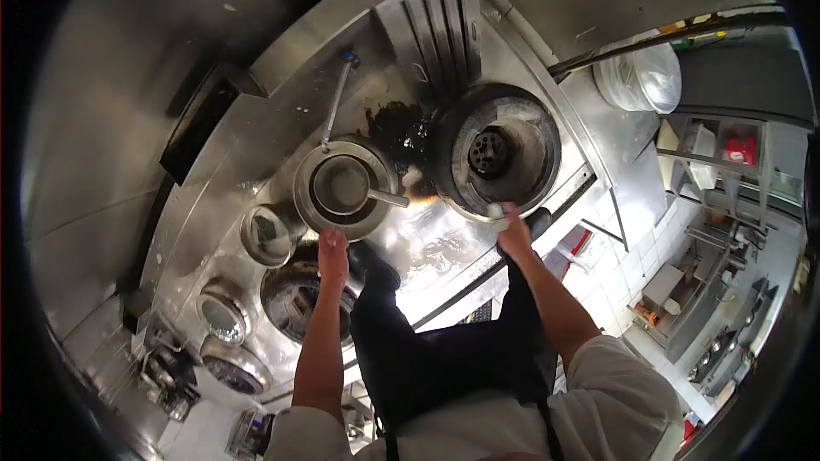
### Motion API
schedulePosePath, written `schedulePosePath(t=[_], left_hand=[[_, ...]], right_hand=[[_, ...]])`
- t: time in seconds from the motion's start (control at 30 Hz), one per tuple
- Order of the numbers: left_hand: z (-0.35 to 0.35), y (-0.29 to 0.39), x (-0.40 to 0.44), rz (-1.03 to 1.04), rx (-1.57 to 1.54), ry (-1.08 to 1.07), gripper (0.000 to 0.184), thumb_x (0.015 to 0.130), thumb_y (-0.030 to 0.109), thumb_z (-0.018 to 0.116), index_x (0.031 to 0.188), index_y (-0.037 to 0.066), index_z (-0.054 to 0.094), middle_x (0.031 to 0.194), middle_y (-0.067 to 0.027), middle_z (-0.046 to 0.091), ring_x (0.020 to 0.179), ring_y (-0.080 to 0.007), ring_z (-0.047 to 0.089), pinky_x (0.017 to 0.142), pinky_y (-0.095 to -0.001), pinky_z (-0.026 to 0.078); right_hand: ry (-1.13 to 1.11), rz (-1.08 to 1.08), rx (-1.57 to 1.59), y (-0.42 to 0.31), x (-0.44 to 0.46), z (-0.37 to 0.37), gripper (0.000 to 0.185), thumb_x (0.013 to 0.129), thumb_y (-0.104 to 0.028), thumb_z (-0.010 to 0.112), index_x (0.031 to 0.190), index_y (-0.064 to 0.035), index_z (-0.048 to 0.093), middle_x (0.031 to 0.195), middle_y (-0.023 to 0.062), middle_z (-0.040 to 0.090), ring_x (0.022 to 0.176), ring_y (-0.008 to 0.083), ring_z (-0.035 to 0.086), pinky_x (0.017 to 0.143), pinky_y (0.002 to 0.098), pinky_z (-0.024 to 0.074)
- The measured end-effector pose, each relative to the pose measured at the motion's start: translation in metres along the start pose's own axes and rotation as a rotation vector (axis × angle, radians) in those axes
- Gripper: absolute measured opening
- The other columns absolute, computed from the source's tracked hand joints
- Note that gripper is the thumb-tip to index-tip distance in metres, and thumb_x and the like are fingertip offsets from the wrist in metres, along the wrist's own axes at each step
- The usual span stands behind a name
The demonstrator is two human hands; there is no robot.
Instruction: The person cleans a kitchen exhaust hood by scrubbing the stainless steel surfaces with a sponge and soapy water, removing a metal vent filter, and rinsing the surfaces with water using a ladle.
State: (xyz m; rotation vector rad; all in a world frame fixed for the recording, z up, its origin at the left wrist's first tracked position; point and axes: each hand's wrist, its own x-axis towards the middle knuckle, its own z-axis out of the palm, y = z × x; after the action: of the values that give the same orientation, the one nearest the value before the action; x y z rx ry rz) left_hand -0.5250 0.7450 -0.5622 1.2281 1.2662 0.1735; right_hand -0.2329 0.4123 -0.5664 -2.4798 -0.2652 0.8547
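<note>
My left hand (pixel 333 249) is at the near rim of a round metal pot (pixel 307 209), its fingers bunched together; whether it grips anything is too small to tell. Inside the pot sits a metal ladle or strainer (pixel 342 185) with its handle pointing right. My right hand (pixel 514 237) is closed around a small whitish object (pixel 496 212) at the near edge of the large round burner (pixel 542 141). The object is too small to name.
A faucet pipe (pixel 338 102) reaches over the pot. Left of it stand a metal container (pixel 266 235), another pot (pixel 224 318) and a second burner (pixel 295 300). A slotted metal panel (pixel 440 26) is behind; a clear bucket (pixel 639 77) stands at the right.
</note>
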Motion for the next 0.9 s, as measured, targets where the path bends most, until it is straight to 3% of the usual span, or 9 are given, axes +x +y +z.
schedulePosePath(t=[0.1,0.23,0.33,0.43,0.53,0.63,0.7,0.77,0.9], left_hand=[[0.073,0.056,-0.029,-0.029,-0.167,0.117,0.035,0.095,0.027,0.054,0.124,0.008,0.047,0.098,-0.0016,0.056,0.083,-0.0110,0.056,0.069,-0.0263,0.044],[0.148,0.079,-0.047,-0.058,-0.078,0.133,0.047,0.092,0.041,0.056,0.128,0.013,0.043,0.106,-0.0001,0.055,0.087,-0.0120,0.056,0.071,-0.0287,0.042],[0.214,0.107,-0.052,-0.101,-0.192,0.108,0.048,0.093,0.045,0.054,0.128,0.014,0.043,0.113,-0.0030,0.055,0.093,-0.0155,0.055,0.077,-0.0322,0.044],[0.271,0.132,-0.027,-0.147,-0.210,0.066,0.062,0.091,0.055,0.052,0.132,0.010,0.039,0.126,-0.0104,0.051,0.107,-0.0207,0.052,0.086,-0.0382,0.042],[0.315,0.168,0.025,-0.209,-0.189,-0.066,0.080,0.087,0.063,0.049,0.144,0.010,0.027,0.144,-0.0145,0.036,0.124,-0.0295,0.041,0.098,-0.0439,0.035],[0.346,0.179,0.115,-0.213,-0.123,-0.016,0.072,0.090,0.056,0.048,0.142,0.010,0.028,0.140,-0.0128,0.038,0.124,-0.0290,0.040,0.097,-0.0448,0.035],[0.367,0.186,0.170,-0.171,-0.161,0.083,0.056,0.092,0.047,0.050,0.134,0.011,0.041,0.126,-0.0100,0.051,0.113,-0.0260,0.048,0.090,-0.0454,0.040],[0.391,0.197,0.219,-0.228,-0.186,0.273,0.059,0.093,0.046,0.050,0.132,0.004,0.041,0.126,-0.0136,0.052,0.116,-0.0280,0.048,0.093,-0.0447,0.039],[0.417,0.187,0.282,-0.088,-0.238,0.462,0.060,0.094,0.043,0.049,0.124,-0.009,0.046,0.128,-0.0190,0.051,0.117,-0.0303,0.049,0.095,-0.0420,0.038]], right_hand=[[0.252,-0.247,0.118,0.115,0.037,-0.063,0.051,0.083,-0.008,0.059,0.131,-0.0054,0.042,0.096,0.0131,0.059,0.090,0.0280,0.059,0.081,0.0364,0.0462],[0.183,0.190,0.091,0.177,0.051,-0.187,0.055,0.080,0.002,0.054,0.133,-0.0060,0.041,0.108,0.0157,0.061,0.100,0.0292,0.058,0.088,0.0370,0.0445],[0.299,0.076,0.168,0.259,0.075,-0.237,0.053,0.084,-0.005,0.052,0.136,-0.0106,0.041,0.111,0.0114,0.059,0.095,0.0244,0.057,0.083,0.0342,0.0454],[0.309,0.390,0.519,0.246,0.078,-0.292,0.048,0.082,-0.003,0.049,0.130,-0.0031,0.044,0.113,0.0177,0.058,0.098,0.0274,0.056,0.086,0.0356,0.0438],[0.267,0.417,0.542,0.271,0.078,-0.305,0.049,0.082,-0.005,0.048,0.131,-0.0043,0.043,0.100,0.0108,0.056,0.087,0.0215,0.053,0.076,0.0326,0.0443],[0.221,0.552,0.612,0.241,0.067,-0.317,0.047,0.085,-0.009,0.050,0.131,-0.0029,0.043,0.097,0.0105,0.054,0.086,0.0220,0.052,0.073,0.0343,0.0459],[0.187,0.494,0.657,0.222,0.056,-0.318,0.057,0.092,-0.029,0.051,0.142,-0.0060,0.034,0.114,0.0103,0.055,0.096,0.0175,0.054,0.077,0.0333,0.0462],[0.333,0.192,0.203,0.250,0.040,-0.297,0.043,0.094,-0.031,0.050,0.123,0.0009,0.050,0.095,0.0164,0.059,0.087,0.0295,0.054,0.076,0.0383,0.0443],[0.287,0.089,-0.112,0.212,-0.007,-0.285,0.031,0.090,-0.017,0.050,0.114,0.0017,0.054,0.097,0.0218,0.058,0.091,0.0392,0.055,0.078,0.0449,0.0434]])
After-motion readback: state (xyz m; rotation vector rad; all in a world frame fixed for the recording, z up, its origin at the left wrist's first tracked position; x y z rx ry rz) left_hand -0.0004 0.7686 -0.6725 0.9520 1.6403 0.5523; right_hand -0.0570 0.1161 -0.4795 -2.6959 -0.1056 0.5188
